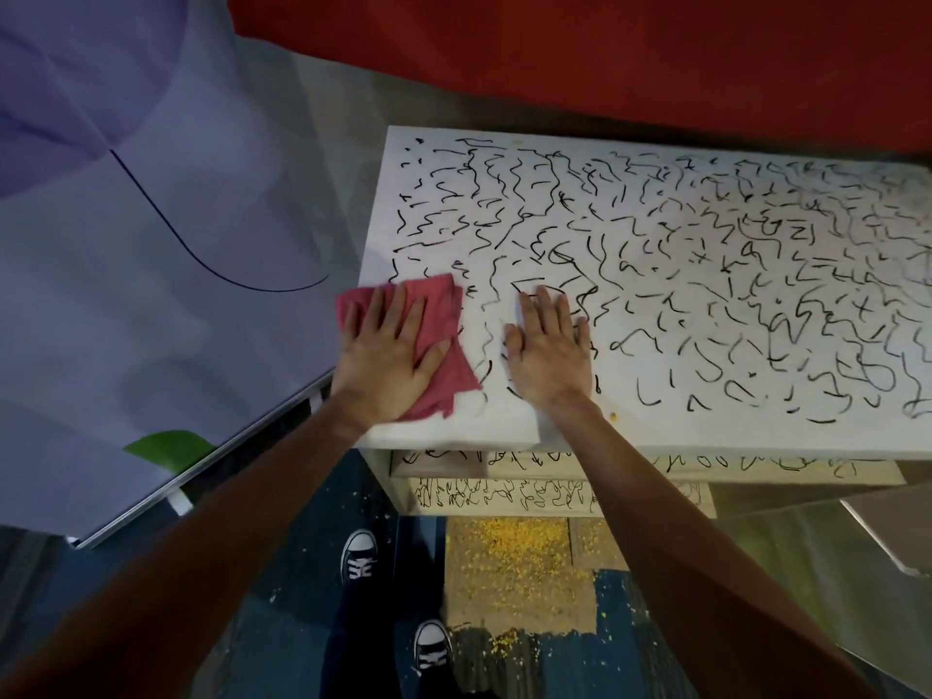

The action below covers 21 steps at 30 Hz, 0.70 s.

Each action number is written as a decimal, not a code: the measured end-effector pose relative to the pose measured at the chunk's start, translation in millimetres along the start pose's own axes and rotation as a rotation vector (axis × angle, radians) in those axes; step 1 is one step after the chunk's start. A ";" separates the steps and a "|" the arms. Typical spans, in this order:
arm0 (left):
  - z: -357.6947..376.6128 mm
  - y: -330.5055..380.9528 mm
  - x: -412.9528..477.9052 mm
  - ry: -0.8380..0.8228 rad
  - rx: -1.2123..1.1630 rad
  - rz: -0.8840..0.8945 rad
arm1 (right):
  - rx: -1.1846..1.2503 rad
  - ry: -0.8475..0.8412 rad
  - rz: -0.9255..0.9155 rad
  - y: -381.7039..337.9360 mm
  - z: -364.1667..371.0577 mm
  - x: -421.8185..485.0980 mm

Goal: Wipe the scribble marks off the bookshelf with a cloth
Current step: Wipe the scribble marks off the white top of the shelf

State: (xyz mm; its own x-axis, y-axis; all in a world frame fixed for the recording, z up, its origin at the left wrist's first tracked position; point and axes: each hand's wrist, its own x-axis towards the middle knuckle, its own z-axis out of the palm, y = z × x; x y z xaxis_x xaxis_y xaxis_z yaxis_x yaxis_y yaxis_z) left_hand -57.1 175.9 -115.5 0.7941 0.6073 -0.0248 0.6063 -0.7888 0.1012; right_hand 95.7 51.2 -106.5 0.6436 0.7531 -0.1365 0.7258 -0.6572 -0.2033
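Observation:
The white top of the bookshelf point(706, 375) is covered with black scribble marks point(655, 234). A pink cloth point(444, 305) lies at its near left corner. My left hand point(388, 355) presses flat on the cloth with straight, spread fingers. My right hand point(549, 350) rests flat on the bare top just right of the cloth, fingers straight, holding nothing. A small strip by the left edge near the cloth looks free of marks. Lower shelf edges point(504, 491) below the top also carry scribbles.
A large pale lilac panel point(151, 244) leans close on the left of the shelf. A red surface point(605, 42) stands behind it. My feet in black sneakers point(359, 554) stand on a blue and yellow speckled floor. A grey sheet point(857, 572) lies at the lower right.

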 end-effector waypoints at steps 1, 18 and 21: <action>1.0 2.0 -17.7 0.005 -0.004 0.019 | 0.002 -0.003 0.002 -0.6 0.1 -0.2; -0.2 3.3 -17.4 0.033 -0.014 0.008 | -0.013 0.027 0.017 -3.1 -0.4 3.9; -4.6 4.8 -38.0 -0.019 -0.030 -0.001 | -0.013 0.023 0.019 -2.3 0.4 4.9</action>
State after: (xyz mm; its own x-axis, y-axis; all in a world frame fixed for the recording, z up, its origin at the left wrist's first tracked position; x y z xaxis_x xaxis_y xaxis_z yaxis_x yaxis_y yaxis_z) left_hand -84.6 149.5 -109.5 0.7941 0.6062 -0.0434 0.6061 -0.7846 0.1306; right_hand 97.0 56.4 -107.1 0.6623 0.7398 -0.1182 0.7165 -0.6716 -0.1887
